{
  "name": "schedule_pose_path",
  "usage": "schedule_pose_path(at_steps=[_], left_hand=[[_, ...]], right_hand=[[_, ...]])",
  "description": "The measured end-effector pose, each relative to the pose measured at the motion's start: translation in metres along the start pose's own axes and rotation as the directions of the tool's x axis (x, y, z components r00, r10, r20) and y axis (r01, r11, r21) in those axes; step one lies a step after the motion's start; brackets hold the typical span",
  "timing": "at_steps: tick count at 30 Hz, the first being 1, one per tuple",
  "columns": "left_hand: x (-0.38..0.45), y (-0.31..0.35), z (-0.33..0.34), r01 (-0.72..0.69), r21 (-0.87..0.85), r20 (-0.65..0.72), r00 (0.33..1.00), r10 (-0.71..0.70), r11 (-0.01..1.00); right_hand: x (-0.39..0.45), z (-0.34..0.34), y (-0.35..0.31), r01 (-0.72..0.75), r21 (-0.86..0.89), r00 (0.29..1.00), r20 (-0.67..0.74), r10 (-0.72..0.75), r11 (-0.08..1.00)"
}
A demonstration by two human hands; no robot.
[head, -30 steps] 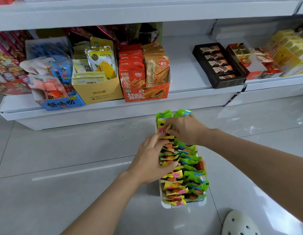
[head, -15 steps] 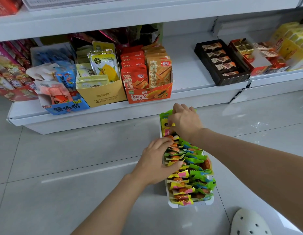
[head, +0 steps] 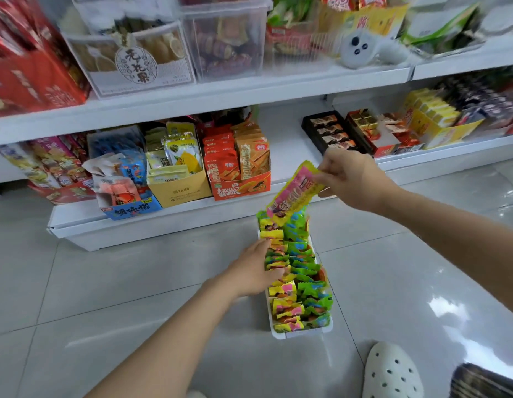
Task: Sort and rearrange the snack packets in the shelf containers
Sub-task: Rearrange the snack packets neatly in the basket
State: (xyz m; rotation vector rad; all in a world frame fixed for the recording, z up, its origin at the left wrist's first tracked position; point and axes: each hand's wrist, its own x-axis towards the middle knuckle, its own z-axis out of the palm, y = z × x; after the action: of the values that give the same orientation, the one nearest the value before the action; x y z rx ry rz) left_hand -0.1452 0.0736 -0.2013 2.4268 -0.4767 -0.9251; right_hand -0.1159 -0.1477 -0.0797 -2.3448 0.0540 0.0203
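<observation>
1. One pink-and-yellow snack packet (head: pixel 294 193) is held in the air above the far end of a white tray (head: pixel 302 332), tilted with its upper end toward the right.
2. The packet is pinched at that upper end between thumb and curled fingers of the right hand (head: pixel 348 179); the right forearm is extended in from the right edge of the view, the hand raised level with the lowest shelf (head: pixel 163 216).
3. The tray is standing on the grey tiled floor (head: pixel 106 282), just in front of the shelf, its long axis running away from the viewer. Two rows of upright packets are held in it: a left row (head: pixel 282 294) of yellow and pink wrappers and a right row (head: pixel 308 285) of green and blue wrappers. The packets are too closely packed to be counted.
4. The left hand (head: pixel 253 275) is laid against the left row about midway along the tray, fingers nearly straight and touching the packet tops; nothing is gripped.
5. On the lowest shelf, three open cartons are counted at centre: blue (head: pixel 131 209), yellow (head: pixel 179 191), orange-red (head: pixel 241 189). One black tray of chocolates (head: pixel 331 133) is noted to the right.
6. One white perforated shoe (head: pixel 391 372) is seen at the bottom right.
</observation>
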Motion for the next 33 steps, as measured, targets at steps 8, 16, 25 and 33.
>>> schedule_pose_path(at_steps=[8,16,25,33], left_hand=[[-0.134,0.069,-0.071,-0.03,-0.622,-0.172,0.98,-0.1,0.782],[-0.208,0.081,-0.056,-0.112,-0.78,-0.241,0.962,-0.13,0.615],[-0.2,0.099,-0.046,-0.231,-0.891,-0.334,0.917,-0.219,0.39],[-0.192,0.121,-0.044,-0.266,-0.915,-0.315,0.941,-0.125,0.303]], right_hand=[[-0.085,-0.072,-0.06,-0.033,0.442,0.999,-0.02,0.047,0.896],[-0.121,-0.075,-0.081,-0.09,0.661,0.996,0.068,0.06,0.745],[-0.13,-0.087,-0.075,-0.121,0.728,0.986,0.011,0.165,0.675],[-0.126,-0.086,-0.067,-0.12,0.541,0.923,-0.248,0.294,0.833]])
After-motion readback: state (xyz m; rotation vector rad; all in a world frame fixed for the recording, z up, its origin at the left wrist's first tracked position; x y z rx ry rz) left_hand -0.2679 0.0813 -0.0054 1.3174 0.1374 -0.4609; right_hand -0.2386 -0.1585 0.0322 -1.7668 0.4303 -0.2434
